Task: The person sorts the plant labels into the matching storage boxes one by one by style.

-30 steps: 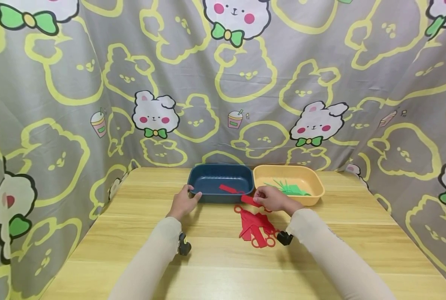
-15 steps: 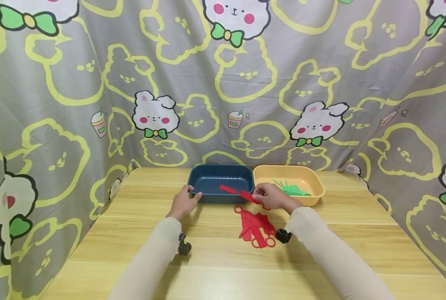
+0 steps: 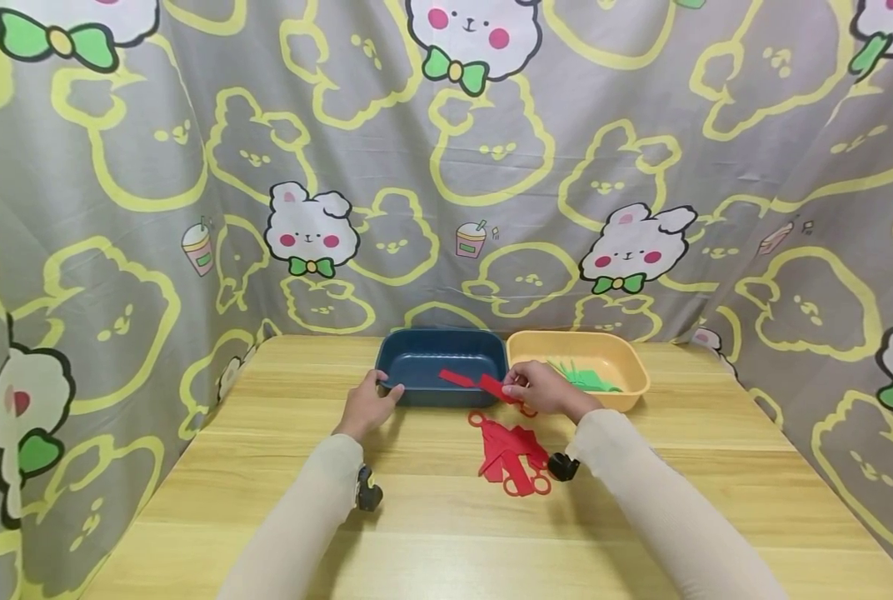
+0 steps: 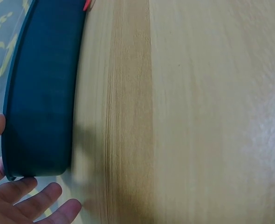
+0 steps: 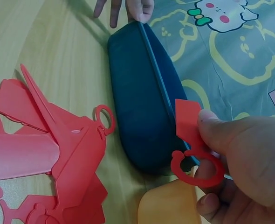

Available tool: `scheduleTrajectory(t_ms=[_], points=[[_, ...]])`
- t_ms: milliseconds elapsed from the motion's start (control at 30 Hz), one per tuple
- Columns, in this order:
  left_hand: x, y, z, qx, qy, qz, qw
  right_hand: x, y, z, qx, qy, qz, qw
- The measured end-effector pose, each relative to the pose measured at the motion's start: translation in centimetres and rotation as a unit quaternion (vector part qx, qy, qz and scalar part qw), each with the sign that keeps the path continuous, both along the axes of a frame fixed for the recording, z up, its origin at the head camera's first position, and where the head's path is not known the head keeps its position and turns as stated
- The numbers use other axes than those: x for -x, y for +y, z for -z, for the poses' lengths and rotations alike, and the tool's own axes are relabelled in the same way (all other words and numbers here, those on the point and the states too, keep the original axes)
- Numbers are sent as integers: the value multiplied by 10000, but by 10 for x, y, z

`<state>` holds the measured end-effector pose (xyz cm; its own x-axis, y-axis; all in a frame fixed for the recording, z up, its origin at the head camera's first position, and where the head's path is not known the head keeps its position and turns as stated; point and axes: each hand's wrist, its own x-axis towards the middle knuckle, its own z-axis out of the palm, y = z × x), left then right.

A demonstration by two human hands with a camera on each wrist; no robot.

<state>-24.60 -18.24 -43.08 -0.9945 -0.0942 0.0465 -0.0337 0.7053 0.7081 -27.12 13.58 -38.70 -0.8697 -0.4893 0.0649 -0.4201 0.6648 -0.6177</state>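
Observation:
My right hand [image 3: 547,390] pinches a red plastic tag [image 5: 189,121] with an open ring at one end, between thumb and fingers. In the head view, that tag overlaps the near right corner of a dark blue bin [image 3: 416,397]. Another red tag [image 3: 456,378] shows inside the bin. My left hand [image 3: 367,408] holds the bin's near left corner, thumb at the front rim and fingers around the end. Below my right hand, a pile of red tags [image 3: 508,448] with rings lies on the table.
A yellow bin [image 3: 626,397] stands right beside the blue one, with several green tags [image 3: 589,380] in it. Both bins are at the back of the wooden table [image 3: 446,542], near a patterned curtain [image 3: 416,167].
My right hand has moved slightly left and up with the red tag, bringing it over the blue bin's near right rim. The left hand has stayed put.

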Motion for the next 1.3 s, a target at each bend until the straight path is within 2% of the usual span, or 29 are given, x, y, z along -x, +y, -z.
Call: scheduleTrajectory(t_ms=[300,767,1067,1200,1300], points=[[-1,-2,-1,-8,-62,-19,10000,8,-2,0,32,178,-96,9998],[-2,-2,-1,-5,-42,-10,10000,12,-10,-3,142,161,208,9996],[0,-2,2,48,35,-8,10000,13,-14,-4,649,10,713,9953],[0,-2,3,60,29,-4,10000,15,-16,-3,1274,-28,780,9888],[1,-2,3,45,35,14,10000,15,-17,-2,1368,-24,705,9881]])
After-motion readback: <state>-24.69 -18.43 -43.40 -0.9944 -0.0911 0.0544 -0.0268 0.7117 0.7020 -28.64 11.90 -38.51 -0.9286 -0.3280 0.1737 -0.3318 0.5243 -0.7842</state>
